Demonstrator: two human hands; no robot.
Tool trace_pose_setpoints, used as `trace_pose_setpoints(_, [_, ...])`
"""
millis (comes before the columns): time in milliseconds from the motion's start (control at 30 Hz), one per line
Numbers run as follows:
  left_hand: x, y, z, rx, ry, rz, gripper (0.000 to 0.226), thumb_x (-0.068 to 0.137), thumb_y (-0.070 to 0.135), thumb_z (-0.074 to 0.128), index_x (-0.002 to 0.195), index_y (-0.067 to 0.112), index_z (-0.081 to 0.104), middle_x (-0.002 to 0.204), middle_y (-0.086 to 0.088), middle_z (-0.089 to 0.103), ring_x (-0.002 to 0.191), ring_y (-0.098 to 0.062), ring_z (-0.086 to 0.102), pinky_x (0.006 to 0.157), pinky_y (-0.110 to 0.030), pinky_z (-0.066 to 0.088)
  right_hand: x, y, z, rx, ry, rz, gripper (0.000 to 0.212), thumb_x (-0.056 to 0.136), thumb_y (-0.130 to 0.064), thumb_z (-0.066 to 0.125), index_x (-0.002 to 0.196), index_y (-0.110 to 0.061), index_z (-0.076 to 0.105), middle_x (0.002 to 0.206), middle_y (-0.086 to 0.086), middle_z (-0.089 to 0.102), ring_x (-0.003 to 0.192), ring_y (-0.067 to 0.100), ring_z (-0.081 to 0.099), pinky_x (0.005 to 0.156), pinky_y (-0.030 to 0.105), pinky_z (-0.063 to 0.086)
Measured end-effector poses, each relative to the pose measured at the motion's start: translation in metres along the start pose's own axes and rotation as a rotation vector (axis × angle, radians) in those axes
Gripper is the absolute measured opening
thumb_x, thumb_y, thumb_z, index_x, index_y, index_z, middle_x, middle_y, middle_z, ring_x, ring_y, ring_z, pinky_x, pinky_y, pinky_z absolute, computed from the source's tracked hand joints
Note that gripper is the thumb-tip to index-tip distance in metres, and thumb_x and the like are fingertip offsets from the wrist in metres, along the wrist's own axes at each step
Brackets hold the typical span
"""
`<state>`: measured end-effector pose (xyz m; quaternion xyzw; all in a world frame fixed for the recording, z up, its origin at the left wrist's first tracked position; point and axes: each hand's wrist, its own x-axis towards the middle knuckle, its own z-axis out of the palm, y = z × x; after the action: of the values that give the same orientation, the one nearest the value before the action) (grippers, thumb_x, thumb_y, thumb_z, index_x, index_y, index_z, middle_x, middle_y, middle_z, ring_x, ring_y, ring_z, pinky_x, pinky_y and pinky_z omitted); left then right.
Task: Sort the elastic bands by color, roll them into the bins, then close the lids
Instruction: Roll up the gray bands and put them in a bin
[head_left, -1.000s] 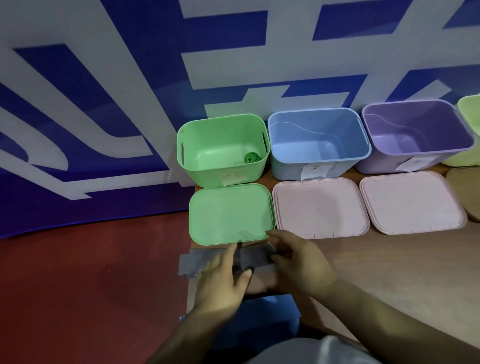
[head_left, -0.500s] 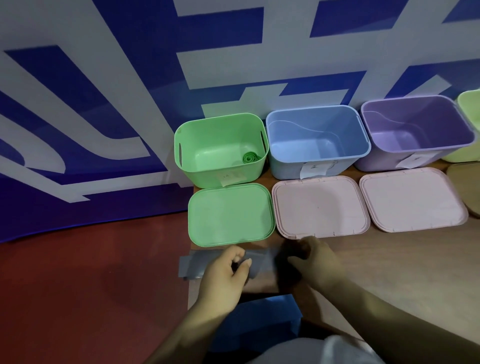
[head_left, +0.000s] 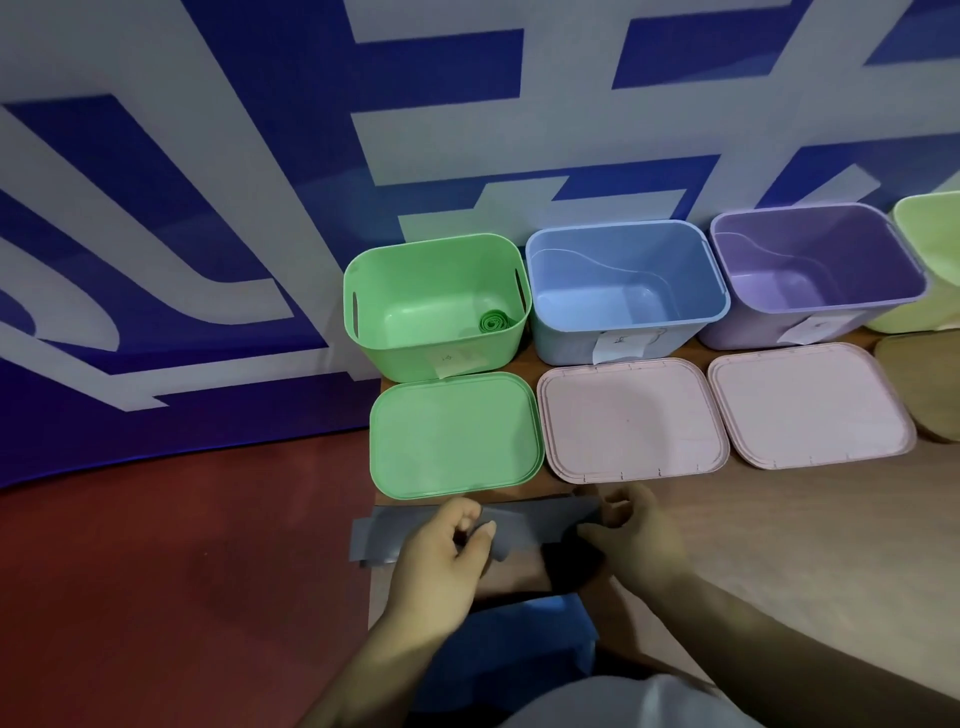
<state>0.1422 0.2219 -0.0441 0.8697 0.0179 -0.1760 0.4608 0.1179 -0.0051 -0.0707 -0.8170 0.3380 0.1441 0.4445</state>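
Nearest the body, in front of the green lid (head_left: 454, 434), lies a blue band (head_left: 519, 639). Closer to the lid, the grey band (head_left: 535, 517) is pinched between the thumb and curled fingers of the left hand (head_left: 441, 556) and gripped by the curled fingers of the right hand (head_left: 639, 540); its left end overhangs the table (head_left: 779, 545) edge, and bare wood lies to the right. Behind the lid, the green bin (head_left: 415, 270) holds a rolled green band (head_left: 493, 322), and the blue bin (head_left: 623, 260) to its right has an unreadable paper label (head_left: 618, 345).
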Motion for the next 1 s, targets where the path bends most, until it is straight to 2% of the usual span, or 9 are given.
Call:
trace_pose_setpoints(67, [-0.001,0.005,-0.001,0.0,-0.002,0.022,0.02,0.094,0.024,0.066,0.083,0.036,0.056,0.081,0.032,0.059,0.073,0.008,0.055,0.066,-0.006,0.039,-0.004,-0.006,-0.004,0.006,0.011,-0.05,0.032,0.073,-0.019,0.082,0.087,-0.026,0.054,0.081,-0.001,0.066,0.072,0.015,0.064,0.062,0.034,0.054])
trace_pose_setpoints(167, [-0.002,0.012,-0.004,-0.001,0.02,0.074,0.018,0.094,0.027,0.065,0.081,0.034,0.055,0.08,0.026,0.06,0.074,0.003,0.056,0.065,-0.01,0.04,-0.013,-0.023,-0.011,0.088,-0.018,-0.138,0.025,0.077,-0.014,0.079,0.09,-0.021,0.058,0.078,0.001,0.066,0.061,0.007,0.06,0.05,0.019,0.047])
trace_pose_setpoints(233, [-0.003,0.018,-0.009,-0.013,0.051,0.111,0.018,0.094,0.026,0.065,0.081,0.033,0.055,0.077,0.022,0.06,0.072,0.001,0.055,0.066,-0.013,0.041,-0.02,-0.035,-0.018,0.146,-0.044,-0.199,0.022,0.078,-0.011,0.079,0.088,-0.018,0.061,0.074,0.003,0.065,0.054,0.003,0.055,0.048,0.014,0.043])
trace_pose_setpoints(367, [-0.008,0.039,-0.023,-0.068,0.132,0.179,0.016,0.093,0.021,0.068,0.081,0.028,0.059,0.076,0.011,0.061,0.067,-0.002,0.054,0.064,-0.018,0.043,-0.031,-0.059,-0.036,0.281,-0.148,-0.287,0.013,0.078,-0.008,0.078,0.082,-0.015,0.068,0.075,0.007,0.066,0.065,0.013,0.058,0.061,0.024,0.047])
trace_pose_setpoints(500, [-0.015,0.066,-0.038,-0.104,0.206,0.207,0.014,0.092,0.024,0.068,0.087,0.034,0.061,0.08,0.012,0.065,0.076,-0.009,0.061,0.071,-0.03,0.049,-0.045,-0.086,-0.059,0.451,-0.229,-0.306,0.007,0.082,-0.002,0.074,0.086,-0.007,0.071,0.073,0.01,0.06,0.067,0.022,0.059,0.067,0.038,0.055])
trace_pose_setpoints(600, [-0.024,0.093,-0.047,-0.181,0.218,0.279,0.023,0.091,0.012,0.069,0.084,0.033,0.063,0.079,0.01,0.067,0.077,-0.009,0.062,0.072,-0.026,0.049,-0.056,-0.103,-0.081,0.472,-0.251,-0.312,0.004,0.084,-0.007,0.073,0.086,-0.01,0.073,0.074,0.009,0.058,0.066,0.018,0.051,0.051,0.022,0.047])
trace_pose_setpoints(767, [-0.049,0.144,-0.049,-0.234,0.184,0.391,0.016,0.09,0.007,0.07,0.08,0.019,0.067,0.075,0.008,0.067,0.07,-0.002,0.058,0.066,-0.015,0.046,-0.081,-0.117,-0.128,0.474,-0.248,-0.372,0.007,0.087,-0.013,0.07,0.093,-0.011,0.074,0.079,0.006,0.07,0.067,0.007,0.056,0.062,0.022,0.043])
trace_pose_setpoints(900, [-0.067,0.178,-0.039,-0.244,0.112,0.475,0.006,0.084,0.019,0.069,0.083,0.025,0.069,0.077,0.015,0.069,0.073,0.0,0.061,0.07,-0.014,0.047,-0.096,-0.118,-0.166,0.453,-0.23,-0.394,0.011,0.091,-0.014,0.066,0.092,-0.016,0.076,0.086,0.002,0.075,0.073,0.006,0.061,0.067,0.019,0.048])
trace_pose_setpoints(1000, [-0.081,0.202,-0.021,-0.232,0.085,0.526,0.011,0.08,0.024,0.07,0.085,0.034,0.07,0.078,0.015,0.071,0.075,-0.001,0.064,0.073,-0.016,0.049,-0.106,-0.112,-0.194,0.445,-0.235,-0.417,0.018,0.092,-0.014,0.063,0.091,-0.024,0.079,0.09,-0.002,0.077,0.08,0.008,0.066,0.072,0.022,0.052])
